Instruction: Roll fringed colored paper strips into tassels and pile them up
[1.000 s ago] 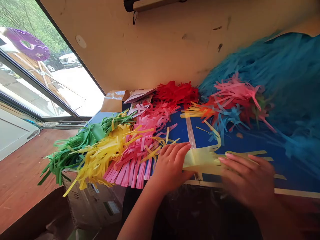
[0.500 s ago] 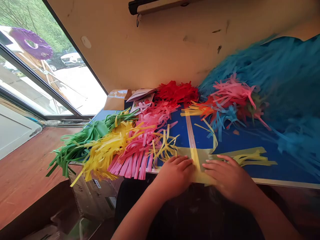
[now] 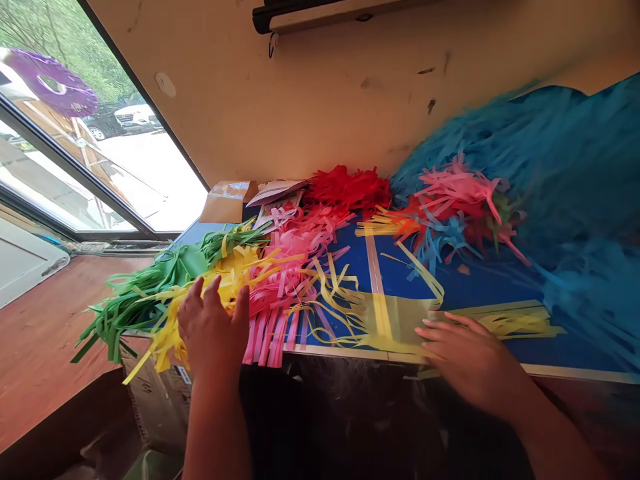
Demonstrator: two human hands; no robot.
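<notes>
A pale yellow fringed paper sheet (image 3: pixel 395 320) lies spread flat on the blue table top (image 3: pixel 460 283), its cut strips trailing to both sides. My right hand (image 3: pixel 465 357) rests on the sheet's right half with fingers stretched flat and open. My left hand (image 3: pixel 213 327) is raised over the yellow fringe pile (image 3: pixel 210 300) at the table's left front, fingers spread and open, holding nothing.
Piles of fringed paper cover the table: green (image 3: pixel 155 287), pink (image 3: pixel 295 267), red (image 3: pixel 347 187), a mixed heap (image 3: pixel 450 207) and a large blue mass (image 3: pixel 565 180) at right. A cardboard box (image 3: pixel 227 200) stands by the wall. A window (image 3: pixel 75 147) is at left, wooden floor (image 3: pixel 35 340) below.
My left hand left the yellow sheet and swung left to the yellow fringe pile. The sheet now lies unfolded and spread out. My right hand slid a little to the right.
</notes>
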